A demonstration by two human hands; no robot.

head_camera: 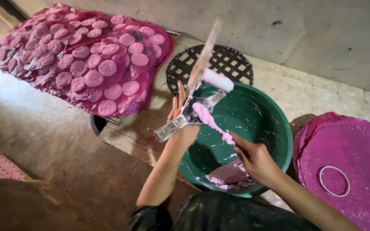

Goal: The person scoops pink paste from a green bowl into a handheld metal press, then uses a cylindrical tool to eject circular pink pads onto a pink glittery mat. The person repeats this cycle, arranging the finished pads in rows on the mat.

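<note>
Far left: a pink plastic sheet (82, 55) carries rows of flat pink discs (107, 67), laid apart from one another, apparently to dry without sticking. Centre: the left hand (180, 115) grips a metal press tool (187, 115), fingers wrapped round it, holding it over the green basin (275, 124) so that drips fall inside. A strand of pink paste (208, 119) hangs from the tool. The right hand (253, 160) meets the strand's lower end, fingers pressed together and curled. Right, near: a second pink sheet (352, 154) bears a white ring (333, 181).
</note>
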